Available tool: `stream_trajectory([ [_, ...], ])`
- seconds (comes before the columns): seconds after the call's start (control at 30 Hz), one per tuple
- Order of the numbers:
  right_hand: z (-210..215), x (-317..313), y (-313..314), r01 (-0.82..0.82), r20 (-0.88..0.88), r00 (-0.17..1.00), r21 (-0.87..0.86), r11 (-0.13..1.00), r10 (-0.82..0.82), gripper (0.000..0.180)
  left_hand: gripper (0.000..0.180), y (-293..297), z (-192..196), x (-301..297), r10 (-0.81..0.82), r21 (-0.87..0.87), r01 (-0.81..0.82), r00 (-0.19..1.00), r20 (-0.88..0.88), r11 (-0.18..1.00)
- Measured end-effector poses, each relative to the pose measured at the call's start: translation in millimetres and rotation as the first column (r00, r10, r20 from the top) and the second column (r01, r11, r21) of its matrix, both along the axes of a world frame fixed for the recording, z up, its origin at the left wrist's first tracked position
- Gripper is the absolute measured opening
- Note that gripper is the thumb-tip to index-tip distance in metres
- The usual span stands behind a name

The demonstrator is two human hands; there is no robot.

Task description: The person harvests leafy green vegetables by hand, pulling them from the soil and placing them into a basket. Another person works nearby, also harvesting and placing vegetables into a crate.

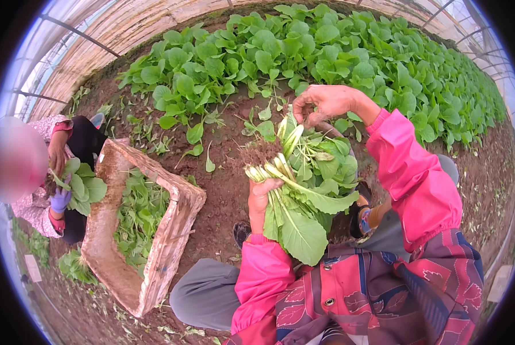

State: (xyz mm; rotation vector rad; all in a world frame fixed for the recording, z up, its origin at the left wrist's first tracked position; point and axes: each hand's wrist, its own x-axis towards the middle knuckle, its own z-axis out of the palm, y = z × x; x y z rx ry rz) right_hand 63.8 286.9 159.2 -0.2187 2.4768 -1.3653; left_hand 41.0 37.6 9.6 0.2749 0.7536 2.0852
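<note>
left hand [261,198] closed round a bunch of leafy greens [306,184], gripping at the pale stalk bases so roots point up and away, leaves hang down toward the lap; keeps soil off the leaves and the stems aligned

right hand [324,103] above the bunch, fingers curled and pinching at the top of the stalks, likely on a single stem or leaf, hard to tell which at this angle

bunch sits mid-frame between both hands, over bare soil [223,190], just in front of the planted bed [326,52]

woven basket [171,230] to the person's left, tilted with its open side facing up, partly filled with cut greens; within arm's reach, so drops are short

co-worker [67,172] beyond the basket, one hand in a purple glove [60,200], holding their own greens

no packages, labels or signs readable; only a pale flat rectangular piece [33,267] lying on the ground lower left, blank from here
</note>
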Motion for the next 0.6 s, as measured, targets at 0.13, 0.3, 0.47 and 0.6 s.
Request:
stream_trajectory([
  [0.13,4,3,0,-0.036,-0.026,0.999,0.068,0.997,0.038,0.016,0.045,1,7,2,-0.006,0.002,0.006,1.0,0.03,1.0],
  [0.3,7,2,-1,0.02,-0.142,0.99,0.262,0.965,0.018,0.018,0.046,0,9,2,0.001,-0.011,-0.001,1.0,0.008,1.0],
  [0.47,3,1,2,0.051,-0.197,0.98,0.34,0.939,0.018,0.018,0.047,1,16,2,-0.039,0.011,0.039,0.998,0.044,0.999],
  [0.6,-1,1,4,0.073,-0.258,0.965,0.394,0.916,0.034,0.017,0.048,2,19,4,-0.028,0.003,0.028,0.997,0.065,1.0],
])
